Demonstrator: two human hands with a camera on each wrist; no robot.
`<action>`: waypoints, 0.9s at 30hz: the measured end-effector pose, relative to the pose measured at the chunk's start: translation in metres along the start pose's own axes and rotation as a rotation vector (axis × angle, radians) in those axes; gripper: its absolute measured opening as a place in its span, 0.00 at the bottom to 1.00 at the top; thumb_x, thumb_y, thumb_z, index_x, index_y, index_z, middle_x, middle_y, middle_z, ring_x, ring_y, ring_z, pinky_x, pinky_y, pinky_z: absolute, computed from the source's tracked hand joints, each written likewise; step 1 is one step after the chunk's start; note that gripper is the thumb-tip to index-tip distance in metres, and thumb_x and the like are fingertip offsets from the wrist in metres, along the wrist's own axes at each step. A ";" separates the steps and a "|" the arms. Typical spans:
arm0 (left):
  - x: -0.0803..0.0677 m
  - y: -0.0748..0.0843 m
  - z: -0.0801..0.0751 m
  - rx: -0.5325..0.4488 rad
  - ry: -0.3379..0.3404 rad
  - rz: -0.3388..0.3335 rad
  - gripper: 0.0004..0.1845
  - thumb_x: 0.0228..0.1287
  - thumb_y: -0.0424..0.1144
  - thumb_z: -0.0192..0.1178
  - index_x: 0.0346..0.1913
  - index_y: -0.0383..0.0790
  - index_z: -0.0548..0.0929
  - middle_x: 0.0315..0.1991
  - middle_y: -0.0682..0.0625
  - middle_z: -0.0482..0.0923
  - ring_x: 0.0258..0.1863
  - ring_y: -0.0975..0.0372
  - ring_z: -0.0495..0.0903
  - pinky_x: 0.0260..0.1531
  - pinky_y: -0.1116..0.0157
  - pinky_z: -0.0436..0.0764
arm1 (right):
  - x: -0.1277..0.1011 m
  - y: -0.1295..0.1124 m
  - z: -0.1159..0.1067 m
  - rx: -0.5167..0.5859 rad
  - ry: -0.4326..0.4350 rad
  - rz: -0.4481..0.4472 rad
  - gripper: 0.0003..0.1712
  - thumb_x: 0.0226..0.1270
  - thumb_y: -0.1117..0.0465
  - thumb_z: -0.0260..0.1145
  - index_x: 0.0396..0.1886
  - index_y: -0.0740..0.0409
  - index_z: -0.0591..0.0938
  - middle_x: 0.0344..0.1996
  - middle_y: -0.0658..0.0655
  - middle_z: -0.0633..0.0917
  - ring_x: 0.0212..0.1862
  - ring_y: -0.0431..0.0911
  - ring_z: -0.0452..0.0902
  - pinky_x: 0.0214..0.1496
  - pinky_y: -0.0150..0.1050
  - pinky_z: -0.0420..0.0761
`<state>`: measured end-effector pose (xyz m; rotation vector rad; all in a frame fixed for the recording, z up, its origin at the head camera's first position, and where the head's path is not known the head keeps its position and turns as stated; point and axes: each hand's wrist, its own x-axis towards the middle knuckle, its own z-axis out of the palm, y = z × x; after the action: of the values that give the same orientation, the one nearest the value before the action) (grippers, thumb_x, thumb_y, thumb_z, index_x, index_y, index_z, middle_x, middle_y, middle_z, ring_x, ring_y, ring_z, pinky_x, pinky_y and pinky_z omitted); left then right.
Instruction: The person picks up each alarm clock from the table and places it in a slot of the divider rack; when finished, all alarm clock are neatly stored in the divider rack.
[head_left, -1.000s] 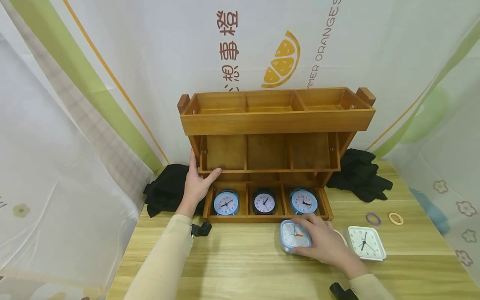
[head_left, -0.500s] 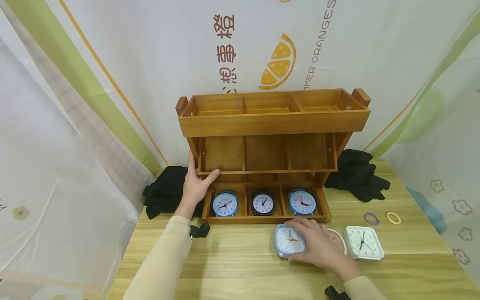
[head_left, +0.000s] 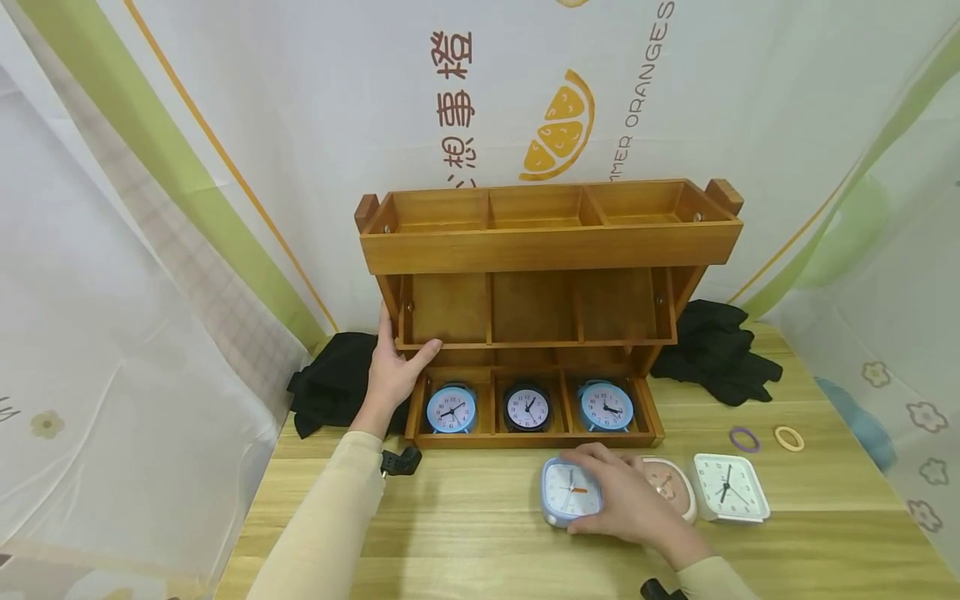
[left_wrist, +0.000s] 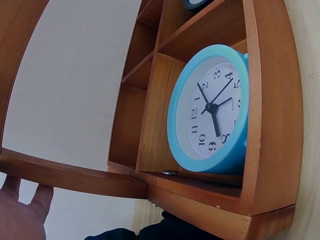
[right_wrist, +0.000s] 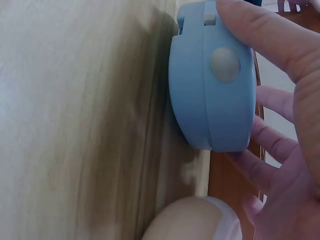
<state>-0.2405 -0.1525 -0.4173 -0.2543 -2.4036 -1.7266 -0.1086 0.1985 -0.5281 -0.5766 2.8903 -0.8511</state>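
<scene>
My right hand (head_left: 626,500) pinches a light blue, rounded-square alarm clock (head_left: 572,492) between thumb and fingers, low over the table in front of the wooden tiered box. From the right wrist, the blue clock's side (right_wrist: 192,90) shows, with a round pale button. My left hand (head_left: 392,371) lies against the left side of the tiered box (head_left: 547,250), its fingers along the outside and its thumb stretched toward the middle tier. In the left wrist view, two straight fingers (left_wrist: 42,200) touch a wooden strut (left_wrist: 75,176).
The bottom tier bears a blue round clock (head_left: 452,408), a black clock (head_left: 527,407) and another blue clock (head_left: 606,407). A beige clock (head_left: 667,487) and a white square clock (head_left: 731,489) lie right. Rings (head_left: 745,440) and black cloths (head_left: 333,379) lie around.
My right hand has moved left and slightly toward the front with the blue alarm clock, uncovering more of the beige clock. The left hand stays at the box.
</scene>
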 end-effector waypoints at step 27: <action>0.001 -0.002 0.000 -0.027 0.005 0.026 0.57 0.69 0.38 0.69 0.86 0.48 0.37 0.85 0.45 0.44 0.79 0.46 0.59 0.75 0.45 0.63 | 0.028 -0.029 -0.032 -0.032 0.073 -0.174 0.57 0.37 0.44 0.91 0.71 0.50 0.79 0.66 0.52 0.78 0.65 0.54 0.74 0.60 0.55 0.81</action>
<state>-0.2418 -0.1532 -0.4194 -0.2834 -2.3641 -1.7480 -0.1303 0.1817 -0.4845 -0.8270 2.9576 -0.8643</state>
